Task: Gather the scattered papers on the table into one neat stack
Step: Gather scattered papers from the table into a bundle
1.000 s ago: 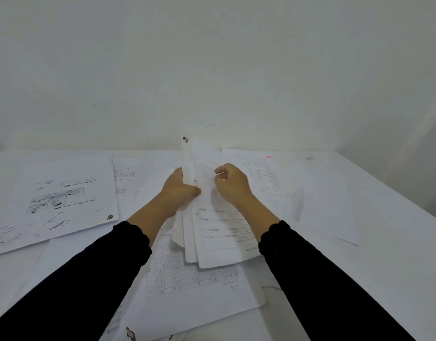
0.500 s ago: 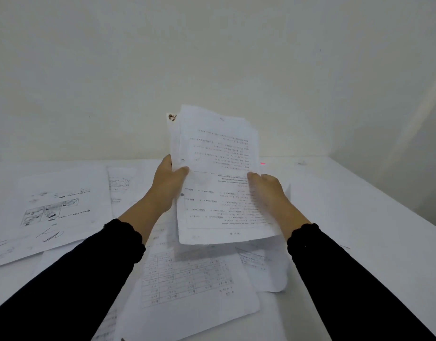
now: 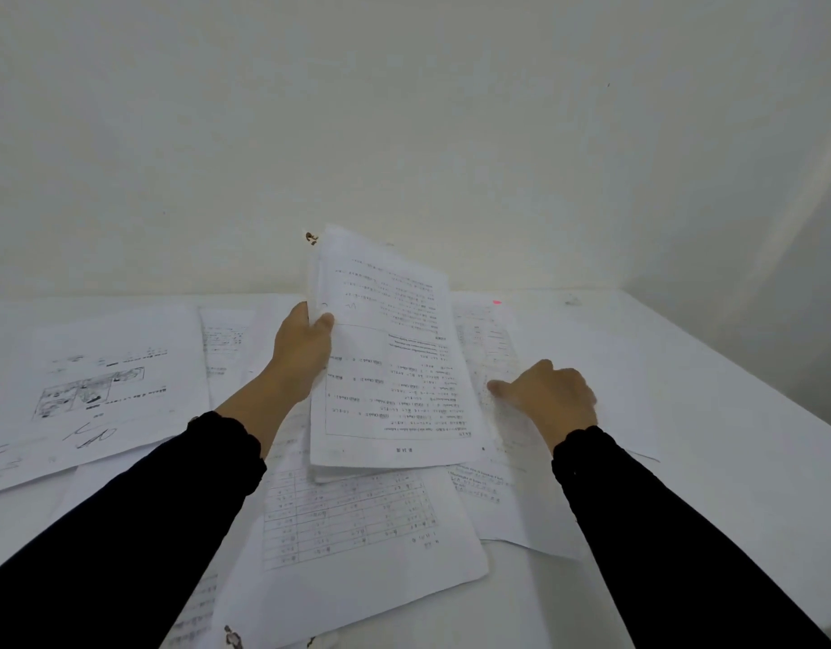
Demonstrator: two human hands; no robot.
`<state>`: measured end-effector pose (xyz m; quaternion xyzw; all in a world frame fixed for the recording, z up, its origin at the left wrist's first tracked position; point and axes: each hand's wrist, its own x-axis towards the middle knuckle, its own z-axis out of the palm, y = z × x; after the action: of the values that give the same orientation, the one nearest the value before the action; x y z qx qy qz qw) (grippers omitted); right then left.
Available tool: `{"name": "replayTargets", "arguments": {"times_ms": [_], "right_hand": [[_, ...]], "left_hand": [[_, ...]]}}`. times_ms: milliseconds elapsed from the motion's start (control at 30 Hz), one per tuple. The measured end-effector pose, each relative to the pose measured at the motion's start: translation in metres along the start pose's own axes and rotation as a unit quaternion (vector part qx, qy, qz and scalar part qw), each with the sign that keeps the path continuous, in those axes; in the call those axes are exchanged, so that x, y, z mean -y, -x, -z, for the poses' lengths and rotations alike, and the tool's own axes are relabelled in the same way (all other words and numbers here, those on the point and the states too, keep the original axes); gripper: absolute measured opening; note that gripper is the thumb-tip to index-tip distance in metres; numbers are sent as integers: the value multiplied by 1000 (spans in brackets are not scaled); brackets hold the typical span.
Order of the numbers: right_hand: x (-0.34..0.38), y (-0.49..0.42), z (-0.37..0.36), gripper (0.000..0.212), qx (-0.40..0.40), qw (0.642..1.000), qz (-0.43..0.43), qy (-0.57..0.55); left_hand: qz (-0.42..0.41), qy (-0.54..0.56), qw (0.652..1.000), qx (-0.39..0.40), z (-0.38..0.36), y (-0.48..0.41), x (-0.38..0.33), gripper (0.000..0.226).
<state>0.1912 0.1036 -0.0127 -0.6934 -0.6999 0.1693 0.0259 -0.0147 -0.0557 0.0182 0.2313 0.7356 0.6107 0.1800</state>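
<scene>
My left hand grips the left edge of a bundle of printed papers, held tilted above the table with its lower edge near the sheets below. My right hand is off the bundle and rests with curled fingers on a printed sheet lying to the right; whether it pinches the sheet is not visible. A sheet with a table of rows lies under the bundle near me. A large sheet with a drawing and handwriting lies at the left.
The white table meets a pale wall at the back and ends at an edge on the right. More sheets overlap at the back centre and at the near edge. A small pink mark sits on the far sheet.
My right hand has let go of the bundle and dropped to the sheet on the right. The left hand alone now holds the bundle, slightly lower and more tilted.
</scene>
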Motion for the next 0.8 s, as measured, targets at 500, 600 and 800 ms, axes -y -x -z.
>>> {"name": "replayTargets", "arguments": {"times_ms": [500,600,800], "right_hand": [[8,-7,12,45,-124,982,9,-140],[9,-4,19,33,-182,969,60,-156],[18,1,35,34,-310,910,127,-244]], "left_hand": [[42,-109,991,70,15,-4,26,18],[44,-117,990,58,17,-8,30,15],[30,-129,991,34,17,-11,34,35]]}}
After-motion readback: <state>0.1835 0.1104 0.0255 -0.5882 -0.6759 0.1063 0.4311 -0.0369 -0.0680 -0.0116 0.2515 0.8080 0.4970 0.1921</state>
